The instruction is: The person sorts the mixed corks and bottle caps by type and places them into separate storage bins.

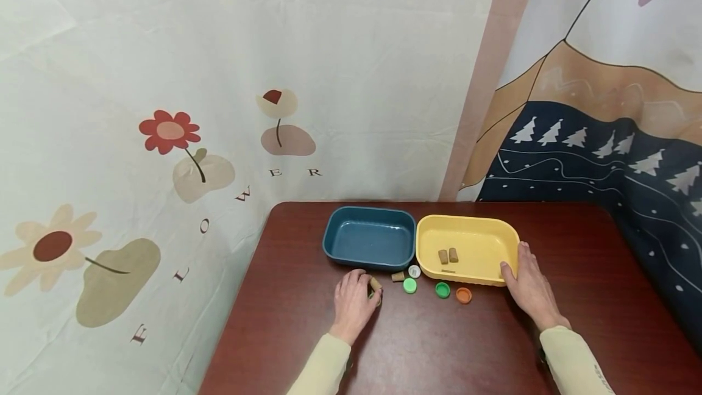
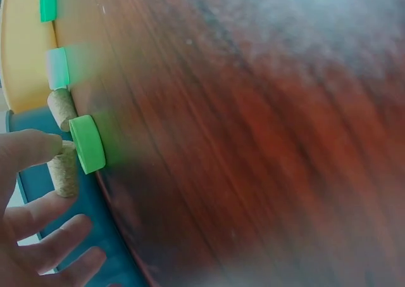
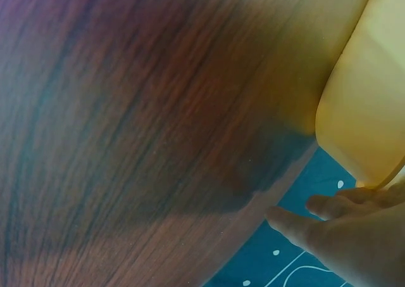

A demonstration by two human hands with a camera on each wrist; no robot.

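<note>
My left hand (image 1: 353, 303) pinches a short tan cork (image 2: 64, 172) between thumb and finger, in front of the blue tray. Close by this cork stands a green bottle cap (image 2: 87, 144), mostly hidden by the hand in the head view. A second cork (image 1: 397, 276) lies just to the right, by a white cap (image 1: 414, 271) and a light green cap (image 1: 409, 286). At the right end of the yellow tray (image 1: 512, 238), my right hand (image 1: 529, 285) holds the wall, its thumb over the rim and its fingers along the outside.
Two corks (image 1: 453, 255) sit inside the yellow tray. The blue tray (image 1: 328, 242) stands against its left side. A darker green cap (image 1: 442, 289) and an orange cap (image 1: 464, 295) lie before the yellow tray on the brown table (image 1: 439, 352). A printed curtain (image 1: 373, 78) hangs behind.
</note>
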